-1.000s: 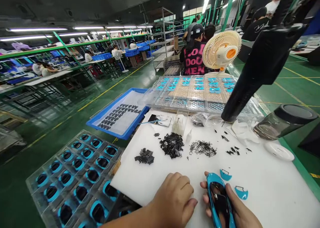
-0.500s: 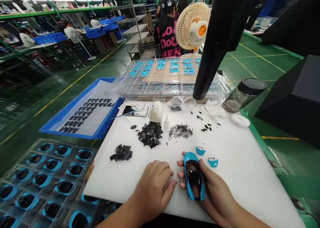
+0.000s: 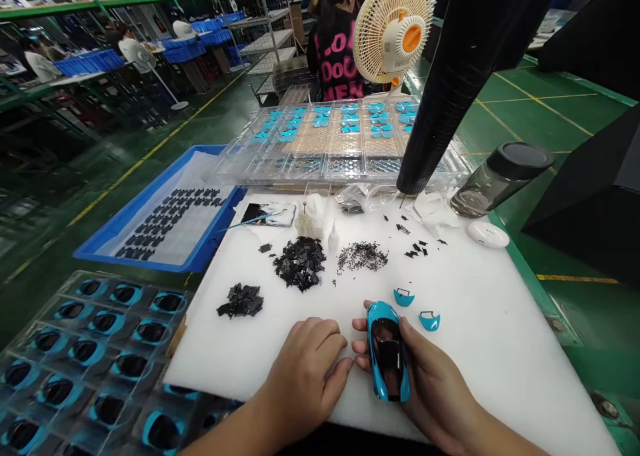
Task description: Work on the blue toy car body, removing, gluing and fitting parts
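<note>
A worker's right hand [image 3: 434,376] grips a glossy blue-and-black toy car body [image 3: 388,353] above a white-topped table [image 3: 505,356], the car lying lengthwise in the palm with the thumb along its right side and fingertips showing at its left. The left hand [image 3: 309,369], loosely curled, sits just beside the car's left flank, its palm hidden, so whether it holds anything cannot be told. Two small blue trim pieces [image 3: 403,299] lie just beyond the right thumb; a heap of black parts [image 3: 300,263] lies farther off.
</note>
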Demonstrator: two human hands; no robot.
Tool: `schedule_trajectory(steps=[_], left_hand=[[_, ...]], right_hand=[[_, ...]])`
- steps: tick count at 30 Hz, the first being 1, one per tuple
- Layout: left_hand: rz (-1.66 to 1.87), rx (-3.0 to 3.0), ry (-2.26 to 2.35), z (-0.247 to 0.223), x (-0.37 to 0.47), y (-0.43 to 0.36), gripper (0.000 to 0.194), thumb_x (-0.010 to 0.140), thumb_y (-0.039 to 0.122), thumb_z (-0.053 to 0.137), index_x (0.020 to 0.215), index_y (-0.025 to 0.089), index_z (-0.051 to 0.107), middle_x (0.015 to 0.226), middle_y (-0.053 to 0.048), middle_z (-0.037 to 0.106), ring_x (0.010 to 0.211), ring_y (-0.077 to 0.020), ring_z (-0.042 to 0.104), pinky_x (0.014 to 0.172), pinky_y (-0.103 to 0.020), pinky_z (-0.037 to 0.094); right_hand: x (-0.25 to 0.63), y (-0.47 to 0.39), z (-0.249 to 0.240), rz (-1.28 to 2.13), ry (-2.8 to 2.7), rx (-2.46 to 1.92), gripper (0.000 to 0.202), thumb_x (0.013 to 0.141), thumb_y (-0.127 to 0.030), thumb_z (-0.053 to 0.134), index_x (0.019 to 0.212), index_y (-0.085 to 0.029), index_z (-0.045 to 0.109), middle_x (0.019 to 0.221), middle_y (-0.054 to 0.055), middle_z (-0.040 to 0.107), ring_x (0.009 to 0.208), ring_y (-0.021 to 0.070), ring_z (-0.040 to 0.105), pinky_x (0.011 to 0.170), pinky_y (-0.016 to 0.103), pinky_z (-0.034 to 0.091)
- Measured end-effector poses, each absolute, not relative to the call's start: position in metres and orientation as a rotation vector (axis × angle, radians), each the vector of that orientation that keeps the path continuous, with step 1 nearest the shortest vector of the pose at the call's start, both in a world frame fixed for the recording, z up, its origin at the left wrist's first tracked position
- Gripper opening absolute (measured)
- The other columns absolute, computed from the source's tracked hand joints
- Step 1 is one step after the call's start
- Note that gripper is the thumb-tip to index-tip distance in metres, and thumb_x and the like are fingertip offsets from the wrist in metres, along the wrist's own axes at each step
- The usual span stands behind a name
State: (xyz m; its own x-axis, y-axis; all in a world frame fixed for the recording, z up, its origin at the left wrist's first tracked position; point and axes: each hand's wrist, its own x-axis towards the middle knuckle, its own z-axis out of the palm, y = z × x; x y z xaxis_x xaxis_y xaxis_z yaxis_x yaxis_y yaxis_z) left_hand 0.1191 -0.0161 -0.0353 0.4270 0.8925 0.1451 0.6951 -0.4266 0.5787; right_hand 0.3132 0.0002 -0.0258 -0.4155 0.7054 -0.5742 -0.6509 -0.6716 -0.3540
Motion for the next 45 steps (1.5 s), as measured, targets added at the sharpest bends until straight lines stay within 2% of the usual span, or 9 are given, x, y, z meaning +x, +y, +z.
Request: schedule_trajectory(steps=[3,7,13,16,27,34,37,40,45], left_hand=[[0.605,2.262,1.334,-0.032,0.117,-0.017,0.014,0.089,0.018,0.049,0.099,0.017,0.058,0.095,-0.008,0.06,0.086,-0.0238,0.053,0.075,-0.041,0.044],[0.597,2.246,1.273,-0.022,0.107,-0.009,0.015,0.089,0.02,0.053,0.102,0.019,0.058,0.097,-0.006,0.064,0.087,-0.0219,0.058,0.077,-0.037,0.048],[0.681,2.401,1.486,0.007,0.084,0.023,0.014,0.091,0.023,0.053,0.103,0.018,0.059,0.096,-0.006,0.066,0.085,-0.0197,0.062,0.073,-0.032,0.049],[0.743,2.411,1.508,0.015,0.077,0.029,0.012,0.091,0.021,0.054,0.1,0.017,0.06,0.091,-0.005,0.066,0.079,-0.017,0.06,0.069,-0.03,0.048],[0.841,2.161,1.591,0.002,0.052,0.003,0.009,0.089,0.016,0.055,0.093,0.018,0.063,0.087,-0.004,0.064,0.074,-0.0132,0.059,0.067,-0.025,0.048],[0.762,2.102,1.783,0.009,0.031,0.004,0.01,0.09,0.022,0.054,0.086,0.018,0.063,0.081,-0.003,0.062,0.07,-0.0138,0.056,0.064,-0.026,0.045],[0.656,2.072,1.84,0.009,0.032,0.006,0.011,0.089,0.022,0.054,0.081,0.018,0.06,0.078,-0.002,0.06,0.071,-0.0148,0.055,0.063,-0.027,0.044],[0.589,2.154,1.81,0.001,0.04,0.015,0.006,0.088,0.018,0.054,0.086,0.018,0.06,0.085,-0.003,0.062,0.08,-0.0166,0.058,0.07,-0.029,0.046],[0.388,2.436,1.771,-0.016,0.055,0.04,0.013,0.089,0.014,0.053,0.096,0.019,0.063,0.089,-0.004,0.061,0.086,-0.0195,0.058,0.075,-0.033,0.048]], right_hand=[[0.314,0.0,-0.028,2.154,-0.101,-0.897,0.046,0.092,-0.049,0.05,0.118,-0.015,0.065,0.116,0.014,0.069,0.092,0.0263,0.065,0.093,0.044,0.044],[0.315,-0.001,-0.028,2.163,-0.156,-0.91,0.047,0.093,-0.048,0.048,0.125,-0.017,0.06,0.114,0.012,0.069,0.088,0.0243,0.065,0.086,0.041,0.046],[0.316,-0.003,-0.022,2.233,-0.352,-0.891,0.046,0.094,-0.048,0.044,0.117,-0.013,0.064,0.105,0.013,0.07,0.081,0.0239,0.064,0.08,0.039,0.046],[0.316,-0.002,-0.024,2.241,-0.334,-0.907,0.048,0.094,-0.05,0.044,0.121,-0.014,0.063,0.105,0.012,0.071,0.079,0.0229,0.064,0.078,0.037,0.045],[0.317,-0.003,-0.026,2.232,-0.301,-0.906,0.048,0.094,-0.05,0.044,0.122,-0.014,0.062,0.106,0.012,0.07,0.08,0.0234,0.062,0.078,0.039,0.045],[0.314,-0.001,-0.025,2.213,-0.276,-1.0,0.049,0.09,-0.053,0.049,0.123,-0.019,0.06,0.108,0.011,0.07,0.078,0.0245,0.063,0.08,0.04,0.047],[0.314,0.002,-0.022,2.221,-0.287,-1.069,0.053,0.087,-0.053,0.052,0.126,-0.018,0.059,0.106,0.012,0.071,0.077,0.0255,0.062,0.079,0.04,0.046],[0.314,0.003,-0.019,2.233,-0.326,-1.109,0.058,0.086,-0.056,0.052,0.127,-0.015,0.058,0.102,0.014,0.072,0.078,0.0265,0.062,0.081,0.041,0.045],[0.313,0.002,-0.021,2.193,-0.349,-1.147,0.058,0.084,-0.059,0.052,0.121,-0.014,0.063,0.094,0.015,0.073,0.076,0.0287,0.062,0.08,0.043,0.045]])
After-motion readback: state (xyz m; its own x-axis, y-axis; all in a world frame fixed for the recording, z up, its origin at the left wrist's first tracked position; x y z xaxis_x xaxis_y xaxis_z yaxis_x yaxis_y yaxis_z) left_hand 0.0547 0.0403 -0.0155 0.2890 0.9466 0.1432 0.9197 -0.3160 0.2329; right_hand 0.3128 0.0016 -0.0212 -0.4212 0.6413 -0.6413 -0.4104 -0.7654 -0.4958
